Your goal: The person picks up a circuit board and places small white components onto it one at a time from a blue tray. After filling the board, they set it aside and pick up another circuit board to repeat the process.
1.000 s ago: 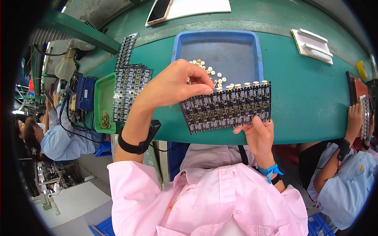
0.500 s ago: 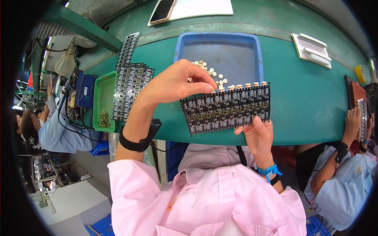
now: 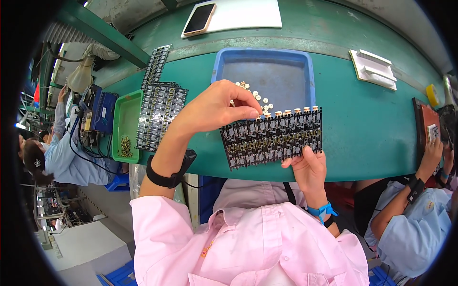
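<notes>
My right hand (image 3: 307, 172) grips the lower right edge of a black circuit board panel (image 3: 274, 140), thumb on its face, and holds it tilted above the table's near side. Along the panel's upper edge stands a row of several small round white-and-copper parts (image 3: 287, 113). At the left end of that row, the thumb and fingertips of my left hand (image 3: 219, 107) are pinched at one such round part (image 3: 259, 117), mostly hidden by the fingers. Behind this hand, loose round pieces (image 3: 256, 94) lie in a shallow blue tray (image 3: 312, 78).
Stacked circuit board panels (image 3: 161, 114) lie at left, beside a green tray (image 3: 117, 126) with small brass-coloured parts. A phone (image 3: 200, 19) rests on a white board (image 3: 248, 16) at the back. A white fixture (image 3: 374, 69) sits at right; a co-worker's hand (image 3: 431, 155) is beyond.
The panel and both hands have shifted slightly down and left in the view. The left fingers stay pinched at the row's left end. The co-worker at right has shifted their hands.
</notes>
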Demonstrator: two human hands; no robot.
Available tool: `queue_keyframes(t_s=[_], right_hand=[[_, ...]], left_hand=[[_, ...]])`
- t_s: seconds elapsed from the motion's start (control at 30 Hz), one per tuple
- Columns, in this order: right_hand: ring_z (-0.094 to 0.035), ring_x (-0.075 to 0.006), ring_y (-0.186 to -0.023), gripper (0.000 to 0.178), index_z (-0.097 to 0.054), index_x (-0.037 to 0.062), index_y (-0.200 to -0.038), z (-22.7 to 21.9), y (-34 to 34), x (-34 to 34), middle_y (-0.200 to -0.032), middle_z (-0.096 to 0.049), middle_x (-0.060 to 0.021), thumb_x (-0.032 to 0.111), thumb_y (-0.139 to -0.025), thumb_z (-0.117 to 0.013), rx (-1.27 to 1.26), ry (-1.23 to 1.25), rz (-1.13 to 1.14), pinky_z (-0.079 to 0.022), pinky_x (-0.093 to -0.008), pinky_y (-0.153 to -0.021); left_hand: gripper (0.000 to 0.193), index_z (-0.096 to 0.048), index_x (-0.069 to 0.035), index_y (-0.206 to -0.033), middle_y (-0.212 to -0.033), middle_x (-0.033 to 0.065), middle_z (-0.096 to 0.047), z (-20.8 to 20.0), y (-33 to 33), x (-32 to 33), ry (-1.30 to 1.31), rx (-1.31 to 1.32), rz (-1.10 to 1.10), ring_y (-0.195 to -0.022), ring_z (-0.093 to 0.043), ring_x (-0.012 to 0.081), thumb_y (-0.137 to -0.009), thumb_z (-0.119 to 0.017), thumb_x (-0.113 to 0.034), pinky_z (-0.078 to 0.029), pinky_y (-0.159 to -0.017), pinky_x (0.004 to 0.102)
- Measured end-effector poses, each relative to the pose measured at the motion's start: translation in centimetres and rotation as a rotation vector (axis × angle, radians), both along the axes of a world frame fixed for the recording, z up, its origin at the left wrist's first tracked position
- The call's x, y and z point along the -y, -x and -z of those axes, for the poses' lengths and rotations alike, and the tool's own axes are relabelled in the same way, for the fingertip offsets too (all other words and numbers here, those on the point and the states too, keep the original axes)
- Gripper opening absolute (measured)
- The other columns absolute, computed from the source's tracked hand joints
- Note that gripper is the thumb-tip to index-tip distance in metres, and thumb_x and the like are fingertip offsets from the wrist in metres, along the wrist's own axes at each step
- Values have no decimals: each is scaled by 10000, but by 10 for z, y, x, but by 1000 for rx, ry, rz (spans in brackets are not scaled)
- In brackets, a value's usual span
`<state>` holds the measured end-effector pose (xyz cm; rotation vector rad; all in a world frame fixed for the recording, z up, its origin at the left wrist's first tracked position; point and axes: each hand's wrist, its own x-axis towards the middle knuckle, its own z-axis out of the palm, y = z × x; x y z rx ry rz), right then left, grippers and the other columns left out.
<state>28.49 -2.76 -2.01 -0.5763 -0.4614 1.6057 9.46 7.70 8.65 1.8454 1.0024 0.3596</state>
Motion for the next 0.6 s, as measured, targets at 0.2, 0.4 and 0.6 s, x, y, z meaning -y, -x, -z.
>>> queue_keyframes(t_s=[0.2,0.4,0.6], right_hand=[[-568,-251,-561,262,-405,-53,-1011,1,-1,-1,-790,-564,-178,116,-811,-411,12,12,2,-476,-362,-561],[-576,-249,-587,230,-423,-54,-983,-2,-1,-1,-817,-562,-169,100,-814,-403,-44,7,-17,-482,-369,-578],[-577,-258,-584,253,-401,-55,-1016,1,-2,0,-789,-568,-177,103,-819,-388,-59,14,-23,-480,-375,-579]], left_hand=[[113,-600,10,-779,-706,41,-583,2,0,-1,-23,0,2,-645,-510,76,-712,-567,-75,-413,-572,189],[138,-595,15,-804,-704,36,-581,5,1,-5,19,51,5,-635,-510,78,-719,-558,-87,-412,-561,195],[168,-585,-5,-836,-670,40,-569,4,2,-14,132,46,-129,-591,-506,86,-711,-566,-115,-405,-541,213]])
